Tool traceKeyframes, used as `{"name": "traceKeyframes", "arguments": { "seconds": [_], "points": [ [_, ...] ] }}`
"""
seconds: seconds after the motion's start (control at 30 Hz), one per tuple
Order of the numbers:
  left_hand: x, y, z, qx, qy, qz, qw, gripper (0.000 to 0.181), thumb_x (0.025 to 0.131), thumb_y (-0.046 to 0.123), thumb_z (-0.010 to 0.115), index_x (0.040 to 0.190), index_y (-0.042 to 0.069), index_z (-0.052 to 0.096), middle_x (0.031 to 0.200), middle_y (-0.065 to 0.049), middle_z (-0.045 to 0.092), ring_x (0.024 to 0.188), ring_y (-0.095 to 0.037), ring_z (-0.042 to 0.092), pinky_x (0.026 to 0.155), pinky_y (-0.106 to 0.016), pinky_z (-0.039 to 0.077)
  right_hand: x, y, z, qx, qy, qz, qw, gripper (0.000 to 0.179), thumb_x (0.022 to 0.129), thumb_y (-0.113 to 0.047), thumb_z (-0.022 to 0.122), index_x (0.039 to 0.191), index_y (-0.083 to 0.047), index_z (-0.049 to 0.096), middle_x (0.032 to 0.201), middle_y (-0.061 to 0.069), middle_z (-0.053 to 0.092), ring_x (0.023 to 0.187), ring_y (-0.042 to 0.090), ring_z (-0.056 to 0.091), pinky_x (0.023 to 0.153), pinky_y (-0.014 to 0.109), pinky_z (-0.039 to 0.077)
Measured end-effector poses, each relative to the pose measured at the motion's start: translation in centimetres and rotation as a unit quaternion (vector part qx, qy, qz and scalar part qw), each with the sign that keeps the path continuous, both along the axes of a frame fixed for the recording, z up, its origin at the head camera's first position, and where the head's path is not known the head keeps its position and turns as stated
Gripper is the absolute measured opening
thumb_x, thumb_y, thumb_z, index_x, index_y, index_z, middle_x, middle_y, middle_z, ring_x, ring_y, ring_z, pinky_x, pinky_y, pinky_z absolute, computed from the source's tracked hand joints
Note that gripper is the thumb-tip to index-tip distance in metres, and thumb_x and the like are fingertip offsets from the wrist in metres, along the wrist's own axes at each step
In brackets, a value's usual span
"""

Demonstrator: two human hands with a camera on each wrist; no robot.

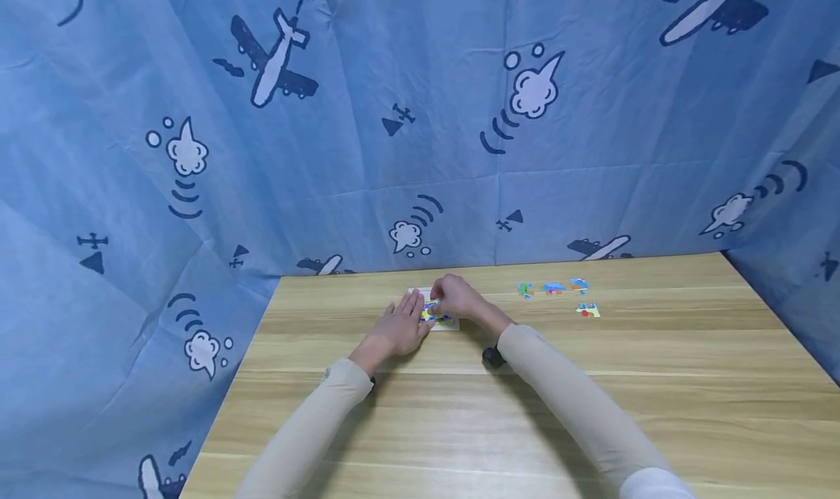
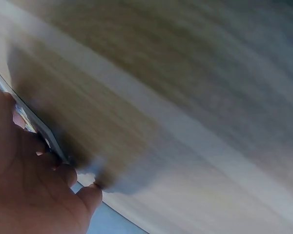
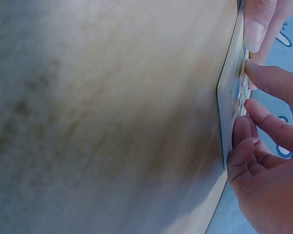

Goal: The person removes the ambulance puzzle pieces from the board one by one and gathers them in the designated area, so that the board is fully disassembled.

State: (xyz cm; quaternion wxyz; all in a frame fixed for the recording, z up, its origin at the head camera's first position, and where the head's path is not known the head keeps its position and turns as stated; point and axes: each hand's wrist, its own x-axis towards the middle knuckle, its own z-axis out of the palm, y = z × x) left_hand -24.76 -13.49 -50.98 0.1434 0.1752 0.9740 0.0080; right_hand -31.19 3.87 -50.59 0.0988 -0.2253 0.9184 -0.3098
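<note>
A small jigsaw board (image 1: 455,327) with a white border and a colourful picture lies near the back of the table. My left hand (image 1: 402,329) rests over the board's left side with fingers fairly straight, pointing away. From the right, my right hand (image 1: 457,297) reaches over the board with fingers bent down, pinching a puzzle piece (image 1: 434,308) at the picture's surface. In the right wrist view the thumb and index finger of the right hand (image 3: 273,131) meet the picture a short way apart, and the other fingers curl at the board's edge.
Several loose puzzle pieces lie right of the board: a green and blue one (image 1: 524,289), a blue one (image 1: 554,288), a blue and orange one (image 1: 579,285), and a yellowish one with red (image 1: 588,310) nearer. A blue printed curtain (image 1: 453,156) hangs behind the wooden table (image 1: 433,426).
</note>
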Motion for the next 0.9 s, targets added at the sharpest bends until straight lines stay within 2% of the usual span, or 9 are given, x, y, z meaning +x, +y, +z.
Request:
{"name": "traceKeyframes", "arguments": {
  "seconds": [0.13, 0.37, 0.7, 0.9],
  "points": [
    [0.0, 0.1, 0.1, 0.001, -0.004, 0.005, 1.0000, 0.072, 0.114, 0.051, 0.023, 0.169, 0.006, 0.012, 0.179, -0.011, 0.006, 0.167, -0.026, 0.007, 0.135, -0.052, 0.021, 0.0, 0.0, 0.1, -0.006, -0.005, -0.007, 0.9999, 0.017, 0.086, -0.010, 0.084, 0.097, -0.001, 0.074, 0.092, 0.009, 0.070, 0.082, 0.019, 0.058, 0.080, 0.033, 0.052],
    [-0.1, 0.2, -0.2, 0.002, -0.004, 0.012, 0.9999, 0.072, 0.114, 0.051, 0.022, 0.169, 0.007, 0.012, 0.179, -0.010, 0.005, 0.168, -0.025, 0.006, 0.135, -0.051, 0.020, 0.1, 0.3, 0.1, -0.021, 0.020, 0.000, 0.9996, 0.011, 0.086, -0.001, 0.075, 0.098, -0.001, 0.073, 0.092, 0.010, 0.072, 0.083, 0.018, 0.062, 0.082, 0.035, 0.057],
    [-0.1, 0.2, -0.1, 0.004, -0.003, 0.012, 0.9999, 0.072, 0.114, 0.051, 0.024, 0.169, 0.007, 0.014, 0.179, -0.010, 0.007, 0.168, -0.025, 0.008, 0.135, -0.051, 0.020, 0.2, 0.8, 0.2, -0.061, 0.004, -0.008, 0.9981, 0.015, 0.088, 0.003, 0.068, 0.099, -0.005, 0.071, 0.089, 0.008, 0.072, 0.080, 0.016, 0.064, 0.069, 0.025, 0.052],
    [-0.1, 0.2, -0.3, 0.001, 0.004, 0.009, 0.9999, 0.072, 0.114, 0.051, 0.023, 0.169, 0.006, 0.014, 0.179, -0.010, 0.007, 0.168, -0.025, 0.008, 0.135, -0.051, 0.021, 0.4, 1.0, 0.0, -0.099, -0.003, -0.008, 0.9950, 0.017, 0.089, 0.005, 0.065, 0.099, -0.007, 0.071, 0.086, 0.009, 0.073, 0.075, 0.015, 0.066, 0.061, 0.023, 0.052]
  ]
}}
